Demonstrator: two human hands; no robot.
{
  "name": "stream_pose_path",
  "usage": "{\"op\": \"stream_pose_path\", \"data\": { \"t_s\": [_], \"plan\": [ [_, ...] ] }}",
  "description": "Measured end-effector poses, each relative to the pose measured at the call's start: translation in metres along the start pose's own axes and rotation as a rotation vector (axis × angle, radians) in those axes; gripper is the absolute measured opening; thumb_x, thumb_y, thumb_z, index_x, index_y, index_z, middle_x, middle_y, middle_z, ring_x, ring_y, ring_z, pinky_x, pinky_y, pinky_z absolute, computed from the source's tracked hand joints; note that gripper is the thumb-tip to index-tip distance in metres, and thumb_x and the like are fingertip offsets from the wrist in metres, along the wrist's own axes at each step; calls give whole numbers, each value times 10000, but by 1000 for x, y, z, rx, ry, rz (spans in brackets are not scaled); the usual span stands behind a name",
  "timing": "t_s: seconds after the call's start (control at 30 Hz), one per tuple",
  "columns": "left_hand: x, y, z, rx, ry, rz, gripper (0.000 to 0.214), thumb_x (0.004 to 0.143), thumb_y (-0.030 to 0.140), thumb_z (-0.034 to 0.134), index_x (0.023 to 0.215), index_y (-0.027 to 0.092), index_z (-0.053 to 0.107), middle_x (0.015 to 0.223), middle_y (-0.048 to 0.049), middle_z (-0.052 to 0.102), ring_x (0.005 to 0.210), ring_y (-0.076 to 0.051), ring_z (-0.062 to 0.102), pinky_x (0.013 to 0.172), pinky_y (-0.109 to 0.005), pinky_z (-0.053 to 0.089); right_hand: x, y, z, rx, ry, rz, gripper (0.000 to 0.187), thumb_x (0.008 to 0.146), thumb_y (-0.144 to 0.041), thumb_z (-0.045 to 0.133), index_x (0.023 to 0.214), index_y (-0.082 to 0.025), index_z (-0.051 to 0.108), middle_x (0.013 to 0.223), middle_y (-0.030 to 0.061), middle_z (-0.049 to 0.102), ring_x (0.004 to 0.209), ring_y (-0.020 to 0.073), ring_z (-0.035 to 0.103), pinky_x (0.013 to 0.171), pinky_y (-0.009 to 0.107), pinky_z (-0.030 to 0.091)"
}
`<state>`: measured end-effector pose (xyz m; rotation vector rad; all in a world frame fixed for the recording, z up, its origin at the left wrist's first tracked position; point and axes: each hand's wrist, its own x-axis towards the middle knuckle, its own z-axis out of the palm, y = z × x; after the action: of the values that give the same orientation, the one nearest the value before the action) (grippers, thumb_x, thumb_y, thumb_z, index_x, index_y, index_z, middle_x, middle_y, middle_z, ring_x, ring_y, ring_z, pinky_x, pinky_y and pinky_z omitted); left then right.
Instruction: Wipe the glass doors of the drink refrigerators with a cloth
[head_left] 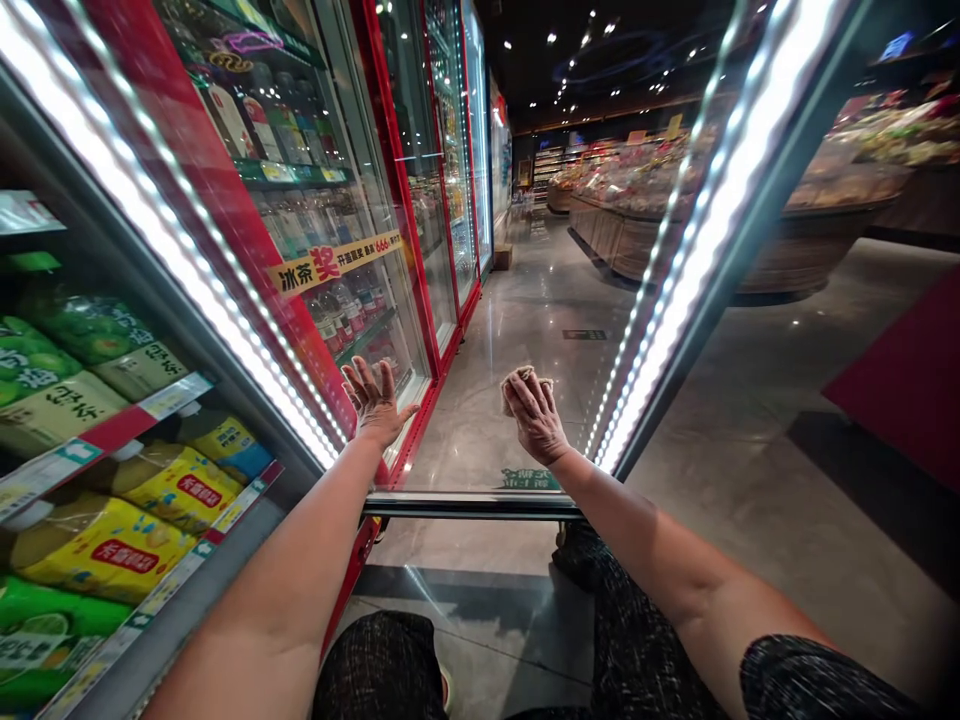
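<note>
I face an open glass cooler door (495, 330) swung out in front of me. My left hand (375, 400) lies flat against the glass near its hinge side, fingers spread, holding nothing. My right hand (534, 410) presses a crumpled beige cloth (519, 380) against the glass near the lit door frame (697, 240). A metal bar (472, 505) runs along the door's bottom edge below both hands.
Cooler shelves (112, 430) at left hold green and yellow drink packs. A row of red-framed cooler doors (420, 200) runs ahead on the left. Produce stands (637, 200) line the shiny floor aisle (525, 300). A red mat (900, 380) lies at right.
</note>
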<state>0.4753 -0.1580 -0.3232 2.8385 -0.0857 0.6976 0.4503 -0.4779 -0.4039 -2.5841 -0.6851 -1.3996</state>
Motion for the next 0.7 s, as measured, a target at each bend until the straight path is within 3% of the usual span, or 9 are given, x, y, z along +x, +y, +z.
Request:
{"op": "stream_pose_path", "data": {
  "t_s": [0.1, 0.2, 0.4, 0.6, 0.7],
  "plan": [
    [0, -1, 0, 3, -1, 2, 1014, 856, 498, 742, 1639, 91, 243, 1695, -251, -84, 1554, -425, -161, 1250, -673, 77, 24, -15, 7, -4, 30, 30, 656, 944, -45, 415, 1578, -209, 440, 1597, 149, 487, 1568, 314, 298, 1265, 600, 282],
    [-1, -4, -1, 14, -17, 12, 952, 887, 466, 713, 1634, 90, 257, 1702, -234, -79, 1550, -410, -172, 1270, -634, 53, 39, -33, 16, 34, -9, -38, 639, 951, -49, 429, 1572, -198, 451, 1582, 142, 509, 1564, 297, 313, 1265, 551, 309],
    [-4, -16, -1, 30, -21, 64, 758, 958, 351, 619, 1631, 229, 295, 1732, -109, 6, 1568, -344, -163, 1285, -614, 43, 27, -38, 19, 56, -49, -215, 612, 973, -55, 463, 1567, -200, 451, 1522, 105, 586, 1542, 254, 364, 1247, 480, 354],
    [-5, -26, 6, -6, -23, 68, 792, 926, 318, 665, 1629, 242, 308, 1716, -113, -80, 1554, -356, -173, 1287, -603, 76, 42, -46, 21, 1, 55, -48, 648, 952, -33, 425, 1575, -210, 447, 1561, 119, 539, 1555, 296, 335, 1259, 528, 325],
    [-4, -27, 6, -18, -25, 63, 796, 919, 310, 676, 1627, 238, 319, 1722, -106, -79, 1549, -350, -196, 1292, -592, 61, 54, -61, 29, 37, 25, -64, 643, 959, -38, 417, 1581, -201, 436, 1570, 126, 528, 1565, 287, 314, 1269, 527, 305]
  ]
}}
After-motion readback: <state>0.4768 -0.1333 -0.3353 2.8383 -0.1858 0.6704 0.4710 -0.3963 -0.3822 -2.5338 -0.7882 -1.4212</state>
